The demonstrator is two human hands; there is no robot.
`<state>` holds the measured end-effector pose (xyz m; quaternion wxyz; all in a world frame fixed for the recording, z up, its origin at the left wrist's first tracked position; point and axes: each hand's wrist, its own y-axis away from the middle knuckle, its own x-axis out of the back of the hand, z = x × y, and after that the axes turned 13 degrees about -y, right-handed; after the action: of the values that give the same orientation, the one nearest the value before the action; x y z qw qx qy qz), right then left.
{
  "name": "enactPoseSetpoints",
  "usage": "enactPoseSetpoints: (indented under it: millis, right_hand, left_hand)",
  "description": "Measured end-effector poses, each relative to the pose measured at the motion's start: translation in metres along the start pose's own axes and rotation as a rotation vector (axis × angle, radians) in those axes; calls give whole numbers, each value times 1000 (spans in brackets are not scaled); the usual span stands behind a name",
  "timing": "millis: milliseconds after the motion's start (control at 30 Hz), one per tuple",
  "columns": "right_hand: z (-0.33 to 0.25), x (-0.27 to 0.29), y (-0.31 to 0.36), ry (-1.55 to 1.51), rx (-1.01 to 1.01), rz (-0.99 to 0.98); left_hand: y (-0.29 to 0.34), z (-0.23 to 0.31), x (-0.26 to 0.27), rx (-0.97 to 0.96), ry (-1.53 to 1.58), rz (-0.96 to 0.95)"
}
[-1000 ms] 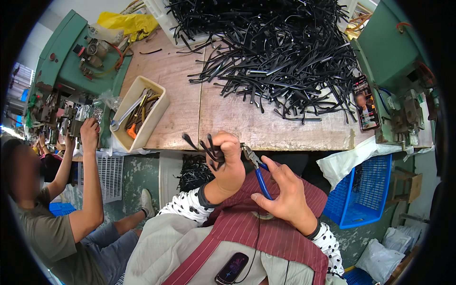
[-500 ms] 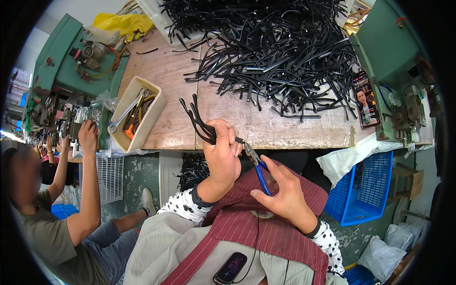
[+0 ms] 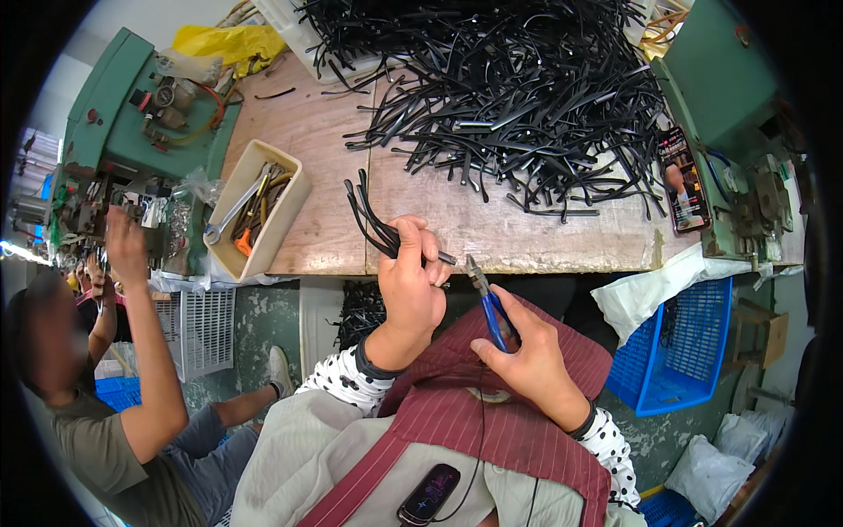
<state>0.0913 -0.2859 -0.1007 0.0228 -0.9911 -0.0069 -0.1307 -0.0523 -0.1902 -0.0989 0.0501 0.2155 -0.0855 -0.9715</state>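
Observation:
My left hand [image 3: 409,290] is closed round a small bunch of black eyeglass temples [image 3: 372,225]. Their curved ends fan out to the upper left, and one straight end pokes out past the fingertips on the right. Blue-handled pliers [image 3: 492,318] rest in my right hand [image 3: 530,353], thumb on one side of the handles and fingers on the other. The jaws point up toward the protruding temple end, with a small gap between. Farther back on the wooden table [image 3: 325,114] lies a large heap of similar black temples [image 3: 518,123].
Left of my hands stands a cream bin [image 3: 290,211] with a wrench and other tools. Green machines [image 3: 123,97] flank the table; a phone [image 3: 683,184] leans at the right one. A blue crate [image 3: 672,369] is low right. A co-worker [image 3: 132,413] sits at left.
The pliers have drawn away from the temple end, slightly right and down. My left hand stays nearly in place with the bunch. At left, the co-worker's hand has moved leftward.

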Motion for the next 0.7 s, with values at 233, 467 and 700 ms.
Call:
enactPoseSetpoints:
  millis: [233, 467, 700]
  right_hand:
    - [3, 5, 4, -39, -142, -31]
    - [6, 2, 9, 3, -124, -42]
    - [9, 5, 10, 54, -117, -31]
  left_hand:
    - [-110, 11, 19, -1013, -1141, -114]
    - [-162, 6, -7, -693, -1785, -202]
    - [-127, -13, 3, -664, -1407, -117]
